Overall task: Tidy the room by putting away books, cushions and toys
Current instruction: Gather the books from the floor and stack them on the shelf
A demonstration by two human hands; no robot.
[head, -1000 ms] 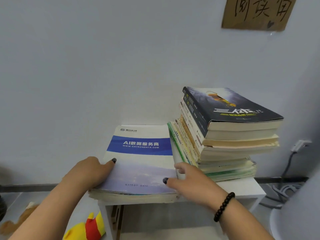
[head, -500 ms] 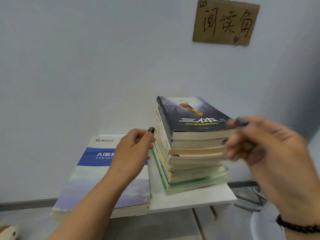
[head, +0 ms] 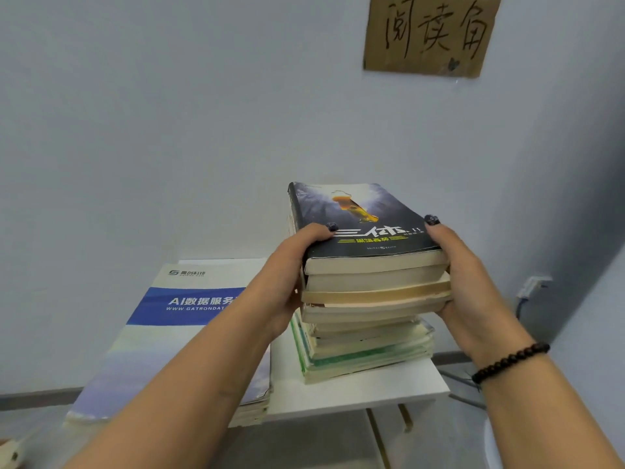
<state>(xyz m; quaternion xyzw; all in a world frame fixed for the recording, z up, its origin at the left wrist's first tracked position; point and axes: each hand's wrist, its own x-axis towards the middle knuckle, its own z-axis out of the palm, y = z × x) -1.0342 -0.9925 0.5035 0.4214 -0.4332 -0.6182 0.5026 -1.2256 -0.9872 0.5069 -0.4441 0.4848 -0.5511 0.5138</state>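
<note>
On the small white table (head: pixel 355 397), right of a flat blue-and-white brochure pile (head: pixel 189 309), stands the tall stack of paperback books (head: pixel 368 299). The left hand (head: pixel 287 275) and right hand (head: pixel 470 282) clasp its upper books, thumbs on the dark cover. Likely heavy and apt to slide; grip lower.

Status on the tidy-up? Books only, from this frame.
Done: a blue-and-white booklet pile lies flat on the white table. In hand: left hand and right hand grip the upper books of the tall stack, thumbs on the dark top cover; its edges are uneven, so squaring is unfinished. Left: cushions aren't in view; a possible toy at the bottom left corner is too cropped to tell.
</note>
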